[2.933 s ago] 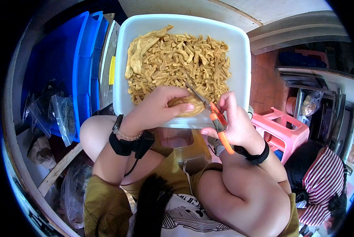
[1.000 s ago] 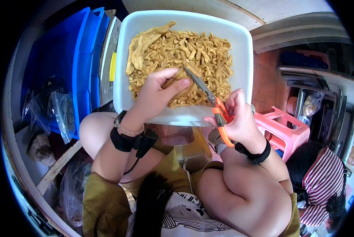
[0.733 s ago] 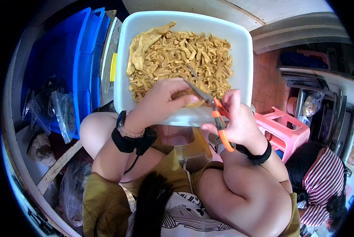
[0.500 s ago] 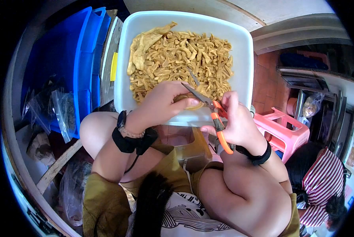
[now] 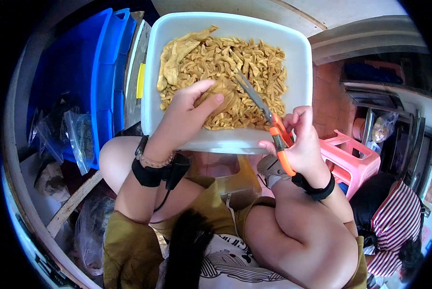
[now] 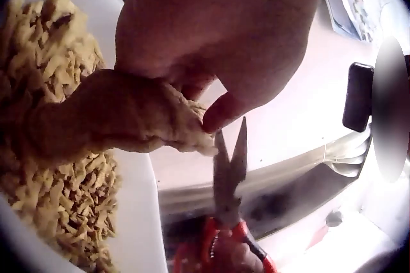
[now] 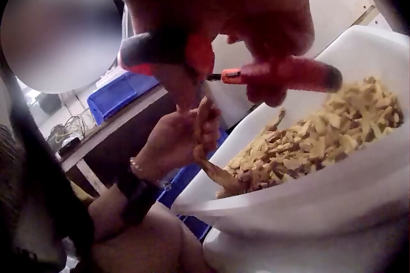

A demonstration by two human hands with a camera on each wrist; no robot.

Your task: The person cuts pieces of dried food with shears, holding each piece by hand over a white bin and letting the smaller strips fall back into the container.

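Note:
My left hand [image 5: 184,113] pinches a wrinkled tan piece [image 5: 224,91] between thumb and fingers, above cut strips [image 5: 254,65] in a white tub [image 5: 298,86]. In the left wrist view the piece [image 6: 122,116] hangs from the left hand [image 6: 224,36]. My right hand [image 5: 300,144] has its fingers in the orange handles of scissors [image 5: 257,98]; the blades stand apart, to the right of the held piece. Seen from the left wrist, the scissors [image 6: 229,177] have their tips close to the piece's end. A larger uncut piece [image 5: 172,60] lies at the tub's left side.
Blue crates [image 5: 76,72] stand left of the tub, with plastic bags [image 5: 78,137] by them. A pink stool [image 5: 355,161] is at the right, near a person in a striped top [image 5: 399,212]. A yellowish stool [image 5: 240,178] stands below the tub.
The left hand has moved up and left with its piece, away from the scissors. The right hand and scissors have shifted slightly right, with the blades pointing more upward.

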